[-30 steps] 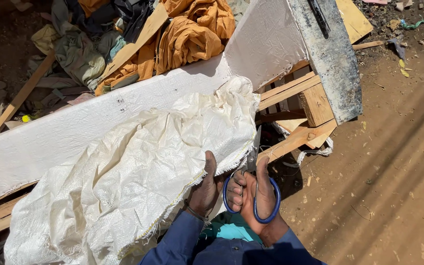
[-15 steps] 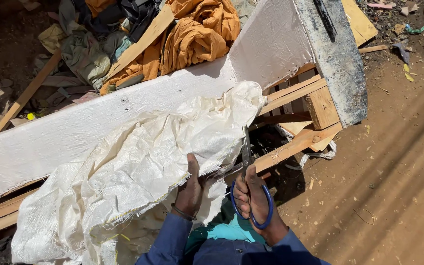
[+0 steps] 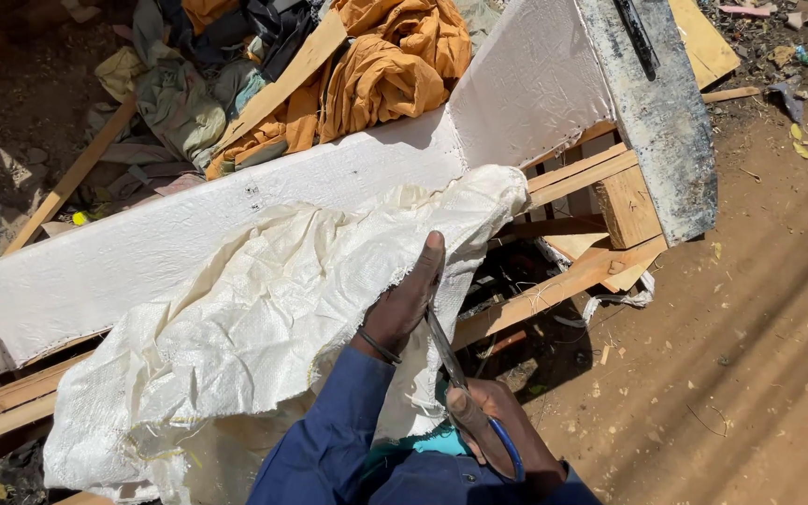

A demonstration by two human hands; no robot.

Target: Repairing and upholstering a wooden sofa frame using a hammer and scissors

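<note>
Left hand (image 3: 404, 304) lies flat on the crumpled white woven plastic sack (image 3: 264, 327), fingers stretched out and pressing rather than gripping; half a second ago that hand sat lower and curled at the sack's edge, so it has slid up along the fabric toward the far end. Right hand (image 3: 497, 435) is closed around the blue-handled steel scissors (image 3: 465, 393), fingers through the loops, blades pointing away along the sack's right edge just beside the left hand. The blades now lie further into the material than before, so the cut seems to be advancing, with the left hand keeping the cloth taut ahead of them.

The sack drapes over a long white-covered wooden frame (image 3: 189, 243) serving as the surface. Beyond it, far side, a heap of orange cloth (image 3: 395, 70). Bare brown dirt ground (image 3: 750, 355) to the right.
</note>
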